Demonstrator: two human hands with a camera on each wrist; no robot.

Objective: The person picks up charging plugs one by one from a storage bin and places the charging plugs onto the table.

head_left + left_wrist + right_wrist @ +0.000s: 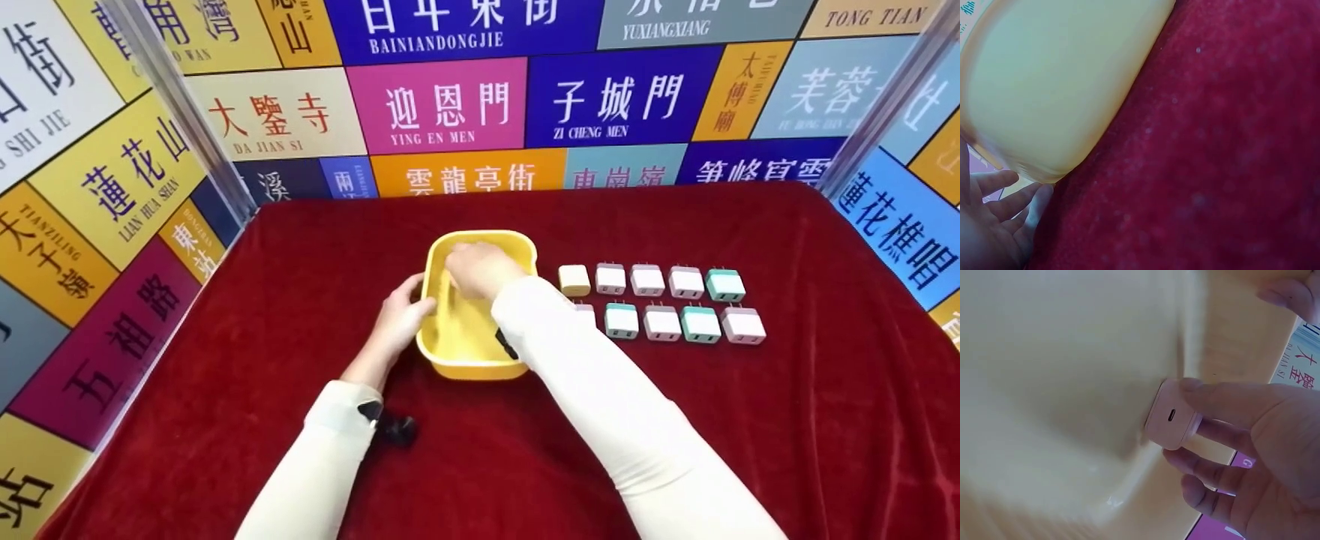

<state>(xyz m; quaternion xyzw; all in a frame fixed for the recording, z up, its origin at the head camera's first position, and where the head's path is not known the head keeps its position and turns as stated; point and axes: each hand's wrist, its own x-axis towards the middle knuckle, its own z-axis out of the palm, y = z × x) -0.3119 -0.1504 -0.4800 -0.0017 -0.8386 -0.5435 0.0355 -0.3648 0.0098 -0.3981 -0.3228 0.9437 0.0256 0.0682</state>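
Note:
In the head view a yellow plastic basin [469, 330] with a pale rim stands on the red cloth. My left hand [400, 319] holds it by the left side, thumb over the rim and fingers outside. The left wrist view shows those fingers [1010, 202] against the basin's outer wall. My right hand [484, 270] reaches inside, near the far left corner. Seen from the right wrist, it pinches a pink charger plug [1171, 416] between thumb and fingers, close to the basin's floor and wall. One small port faces the camera.
Right of the basin, charger plugs lie in two rows: a yellow one [574, 280], several pink-and-white ones [685, 283] and several green-and-white ones [700, 324]. My right sleeve [592, 390] overlaps one near the basin. Colourful lettered panels [439, 105] border the cloth-covered table [300, 255].

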